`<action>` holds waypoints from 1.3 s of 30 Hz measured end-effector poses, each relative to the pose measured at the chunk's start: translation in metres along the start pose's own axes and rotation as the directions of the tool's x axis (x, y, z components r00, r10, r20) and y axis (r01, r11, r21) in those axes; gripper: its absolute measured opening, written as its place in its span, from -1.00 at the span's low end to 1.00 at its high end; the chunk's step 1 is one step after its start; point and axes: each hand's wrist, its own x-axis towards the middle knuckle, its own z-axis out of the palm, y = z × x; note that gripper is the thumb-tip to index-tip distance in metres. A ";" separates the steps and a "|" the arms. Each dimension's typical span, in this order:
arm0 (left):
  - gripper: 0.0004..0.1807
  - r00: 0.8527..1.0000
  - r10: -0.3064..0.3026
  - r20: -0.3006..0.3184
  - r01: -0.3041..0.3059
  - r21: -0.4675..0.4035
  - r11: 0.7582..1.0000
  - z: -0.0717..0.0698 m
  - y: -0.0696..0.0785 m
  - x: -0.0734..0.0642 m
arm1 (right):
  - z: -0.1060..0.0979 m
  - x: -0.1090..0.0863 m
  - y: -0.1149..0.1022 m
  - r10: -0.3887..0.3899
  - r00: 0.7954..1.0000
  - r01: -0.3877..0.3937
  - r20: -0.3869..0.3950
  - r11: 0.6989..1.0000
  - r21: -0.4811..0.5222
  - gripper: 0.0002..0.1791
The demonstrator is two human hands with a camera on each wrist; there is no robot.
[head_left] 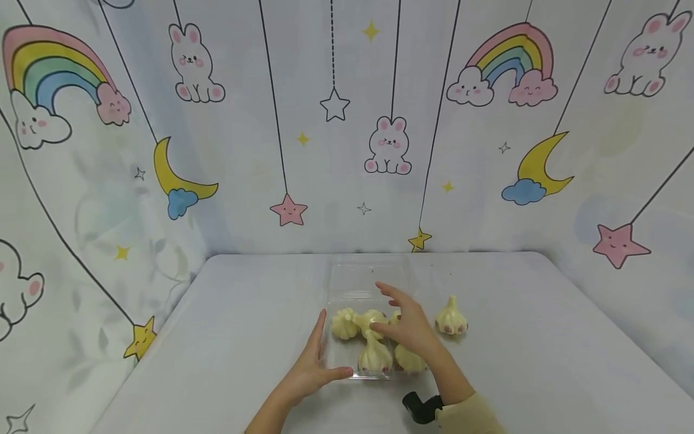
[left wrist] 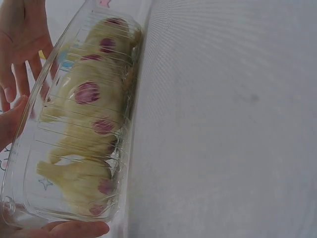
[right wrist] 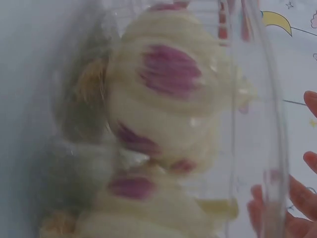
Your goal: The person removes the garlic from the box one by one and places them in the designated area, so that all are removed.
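Note:
A clear plastic clamshell box (head_left: pixel 344 358) stands on the table, its lid (head_left: pixel 352 280) folded back. Several garlic bulbs (head_left: pixel 375 357) with purple spots lie inside; the right hand partly covers one. My left hand (head_left: pixel 309 367) rests at the box's front left corner, fingers straight along the left side, thumb over the front rim. Above the right part of the box hovers my right hand (head_left: pixel 409 325), fingers spread and nothing between them. In the left wrist view, the bulbs (left wrist: pixel 91 91) show through the ribbed box wall.
One more garlic bulb (head_left: pixel 452 317) sits on the white table (head_left: pixel 217 337), right of the box. A black device (head_left: pixel 422 408) is at the right sleeve cuff. A printed curtain (head_left: pixel 244 150) with rabbits, stars and rainbows hangs behind and at both sides.

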 end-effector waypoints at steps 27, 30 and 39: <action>0.27 1.000 -0.003 0.009 0.003 -0.009 1.000 -0.001 -0.003 0.001 | 0.046 0.023 -0.009 0.012 0.996 -0.013 0.086 1.000 0.012 -0.26; 0.27 1.000 0.000 0.009 0.000 -0.006 1.000 -0.001 -0.003 0.001 | 0.049 0.024 -0.010 0.011 0.996 -0.010 0.091 1.000 -0.015 -0.25; 0.28 1.000 0.005 0.023 -0.004 -0.031 1.000 -0.002 -0.003 0.001 | 0.062 0.031 -0.016 0.015 0.991 0.000 0.130 0.994 -0.112 -0.32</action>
